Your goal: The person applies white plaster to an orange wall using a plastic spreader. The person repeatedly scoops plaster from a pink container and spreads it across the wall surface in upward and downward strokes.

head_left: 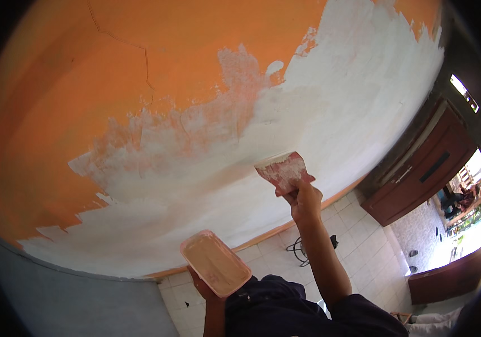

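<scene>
My right hand (306,202) grips a red putty spreader (283,170) by its narrow end. White filler is smeared over the spreader, and its wide edge lies at or very near the wall; contact is hard to tell. My left hand (203,287) holds up a pink rectangular plastic tub (216,264) from below and the side, its fingers mostly hidden behind it. Pale putty covers the inside of the tub. In front of me the orange wall (156,50) carries a broad, uneven white coat (330,106) across its lower and right parts.
Below the wall runs a pale tiled floor (268,245), with a black wire-like metal stand (299,253) on it. On the right, a brown door (426,163) adjoins a bright doorway, with a person outside. A grey wall (77,292) meets the orange one at lower left.
</scene>
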A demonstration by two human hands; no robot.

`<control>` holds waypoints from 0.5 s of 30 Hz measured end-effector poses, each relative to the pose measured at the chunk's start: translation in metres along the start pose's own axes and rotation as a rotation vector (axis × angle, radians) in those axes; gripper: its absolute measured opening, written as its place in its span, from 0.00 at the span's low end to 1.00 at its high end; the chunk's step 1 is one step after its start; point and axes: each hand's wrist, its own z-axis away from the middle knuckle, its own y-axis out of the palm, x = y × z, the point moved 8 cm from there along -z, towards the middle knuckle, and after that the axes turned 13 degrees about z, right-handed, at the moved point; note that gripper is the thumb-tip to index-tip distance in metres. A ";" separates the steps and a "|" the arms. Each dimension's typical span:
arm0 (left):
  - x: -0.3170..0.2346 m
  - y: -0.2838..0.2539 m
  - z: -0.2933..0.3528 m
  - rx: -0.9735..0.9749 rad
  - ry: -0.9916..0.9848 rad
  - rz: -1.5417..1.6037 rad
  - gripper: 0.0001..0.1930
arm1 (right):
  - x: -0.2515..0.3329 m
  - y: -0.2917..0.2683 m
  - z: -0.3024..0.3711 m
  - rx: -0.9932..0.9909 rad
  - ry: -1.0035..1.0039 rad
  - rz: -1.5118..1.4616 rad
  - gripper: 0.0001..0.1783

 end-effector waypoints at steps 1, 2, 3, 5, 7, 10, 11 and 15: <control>-0.005 -0.002 -0.002 0.003 0.008 -0.012 0.31 | 0.002 0.010 -0.005 0.006 -0.040 0.005 0.17; -0.005 -0.004 -0.002 0.003 0.011 -0.017 0.31 | 0.012 0.020 -0.008 0.007 -0.082 0.016 0.17; -0.006 -0.006 -0.002 0.002 0.014 -0.023 0.31 | 0.022 0.029 -0.008 0.013 -0.069 -0.014 0.17; -0.005 -0.003 -0.003 0.015 0.027 -0.035 0.31 | 0.048 0.046 -0.007 0.090 -0.135 -0.036 0.17; -0.008 -0.006 -0.005 0.019 0.056 -0.064 0.30 | 0.077 0.060 -0.001 0.182 -0.178 -0.021 0.16; -0.009 -0.014 -0.005 0.010 0.058 -0.092 0.30 | 0.113 0.067 0.010 0.215 -0.223 -0.100 0.12; -0.008 -0.012 -0.003 0.009 0.043 -0.071 0.30 | 0.119 0.069 0.015 0.213 -0.221 -0.091 0.12; -0.003 0.000 -0.001 0.018 0.009 -0.047 0.30 | 0.127 0.065 0.030 0.182 -0.242 -0.149 0.10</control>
